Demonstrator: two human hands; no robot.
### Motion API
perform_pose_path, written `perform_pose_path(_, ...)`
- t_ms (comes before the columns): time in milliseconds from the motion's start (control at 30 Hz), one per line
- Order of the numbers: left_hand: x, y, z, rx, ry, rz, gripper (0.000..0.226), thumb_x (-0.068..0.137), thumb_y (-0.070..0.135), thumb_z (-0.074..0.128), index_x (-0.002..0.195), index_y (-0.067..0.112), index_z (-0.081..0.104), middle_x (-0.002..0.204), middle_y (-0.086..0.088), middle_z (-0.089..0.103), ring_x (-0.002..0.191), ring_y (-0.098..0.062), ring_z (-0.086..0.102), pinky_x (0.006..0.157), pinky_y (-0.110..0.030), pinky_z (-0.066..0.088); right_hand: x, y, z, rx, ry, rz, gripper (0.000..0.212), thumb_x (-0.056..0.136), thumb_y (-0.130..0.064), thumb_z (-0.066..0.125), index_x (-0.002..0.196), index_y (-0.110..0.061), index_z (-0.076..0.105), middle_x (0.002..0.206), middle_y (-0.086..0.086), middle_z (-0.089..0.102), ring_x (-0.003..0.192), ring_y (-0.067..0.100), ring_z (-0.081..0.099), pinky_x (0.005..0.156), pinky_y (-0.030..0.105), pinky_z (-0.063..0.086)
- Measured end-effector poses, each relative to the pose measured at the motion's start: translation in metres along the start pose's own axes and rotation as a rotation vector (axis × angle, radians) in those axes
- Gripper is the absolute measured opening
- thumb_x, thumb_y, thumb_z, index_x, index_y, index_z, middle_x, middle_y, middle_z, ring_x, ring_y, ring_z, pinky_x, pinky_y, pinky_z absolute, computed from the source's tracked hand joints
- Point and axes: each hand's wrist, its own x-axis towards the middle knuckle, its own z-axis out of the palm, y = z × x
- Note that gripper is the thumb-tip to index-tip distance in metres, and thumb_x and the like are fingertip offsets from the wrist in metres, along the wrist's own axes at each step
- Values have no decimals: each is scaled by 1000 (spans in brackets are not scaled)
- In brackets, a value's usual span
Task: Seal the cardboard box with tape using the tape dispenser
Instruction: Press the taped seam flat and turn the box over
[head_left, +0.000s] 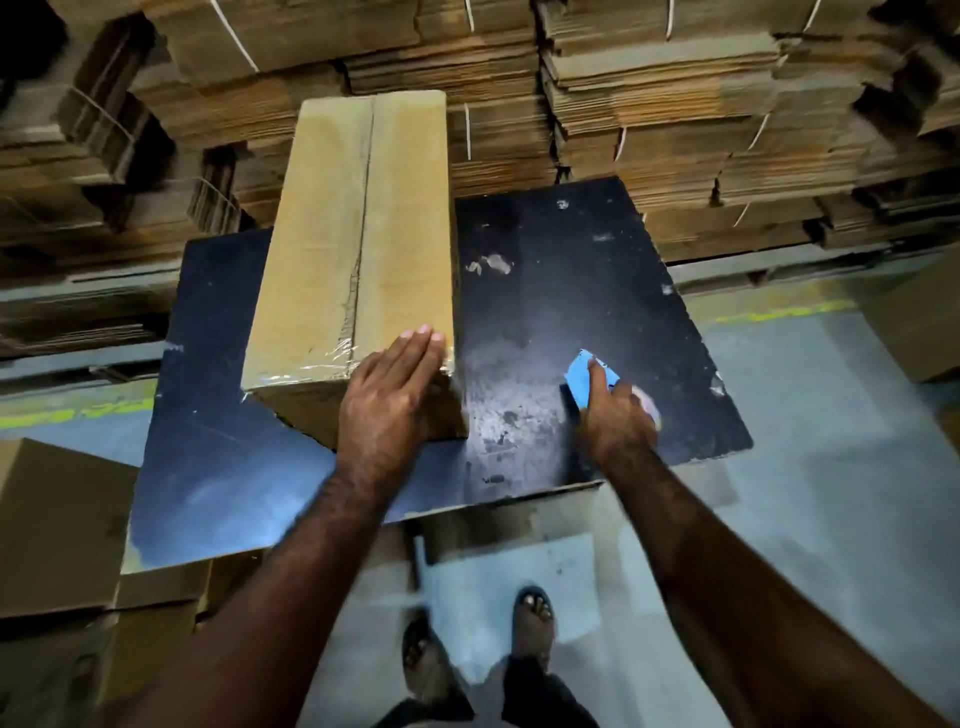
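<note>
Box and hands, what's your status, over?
Left hand flat on tall brown cardboard box, near end taped. Right hand grips blue tape dispenser on black table. Nothing blocking.

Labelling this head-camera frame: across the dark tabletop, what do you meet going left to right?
cardboard box → left hand pressing flat on the box's taped near corner → bare dark tabletop → blue tape dispenser gripped by the right hand.
</note>
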Motion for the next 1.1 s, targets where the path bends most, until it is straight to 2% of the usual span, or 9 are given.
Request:
perform_pose_path(167,-1,-3,3,22,57,60,60,89,3,71,145,12,52,149,-7,51,136,-26,52,106,-45,44,5,1,26,-60,-25,-7,64,103,-13,34,157,-17,1,149,23,34,133,36,38,107,43,35)
perform_pose_path(333,-1,-1,-2,20,60,92,56,88,-4,57,143,7,54,148,-11,52,135,-28,52,104,-46,47,0,-6,9,-20,-59,-10,47,101,-40,41,143,-21,45,132,16,59,120,34,55,100,39,41)
perform_pose_path(400,-2,3,-12,22,10,89,58,84,3,45,142,5,54,147,-14,53,134,-30,53,104,-47,48,-9,-23,-22,-83,-106,-36,46,88,-35,55,133,-25,49,129,10,60,118,33,57,97,40,46)
perform_pose_path(533,-18,1,-38,9,-121,130,72,77,17,43,148,3,44,155,-15,42,145,-30,38,115,-50,34,-42,-66,-86,129,178,-155,35,87,-37,56,121,-27,59,117,11,65,106,37,62,86,45,49)
perform_pose_path(600,-36,-10,-50,-63,-40,86,78,75,18,55,150,4,40,159,-13,36,149,-28,31,122,-46,23,-58,-96,-101,345,349,-325,26,88,-36,58,113,-27,62,102,7,69,94,36,64,77,41,51)
perform_pose_path(700,-61,-39,-62,-226,336,-245,54,79,19,61,130,3,60,135,-15,59,127,-32,54,110,-40,39,-77,-158,-100,536,397,-690,20,86,-25,60,105,-25,66,91,-1,68,84,25,63,72,36,52)
perform_pose_path(800,-68,-88,-62,-612,576,-1014,15,90,28,61,88,13,65,84,-4,65,81,-26,61,75,-38,53,-85,-224,-81,458,323,-912,25,87,-26,56,108,-20,69,102,2,68,94,23,63,84,33,50)
perform_pose_path(900,-60,-120,-67,-1317,214,-1524,41,99,44,53,74,12,60,58,-2,54,52,-20,51,48,-25,38,-80,-273,-60,307,257,-938,33,91,-26,54,119,-14,67,116,7,66,108,26,59,92,31,43)
perform_pose_path(1100,-49,-135,-70,-1609,-155,-1501,43,98,49,49,75,15,61,61,1,54,45,-14,50,48,-21,37,-75,-306,-38,174,170,-813,48,100,-34,42,143,-12,49,149,9,48,139,23,40,115,37,31)
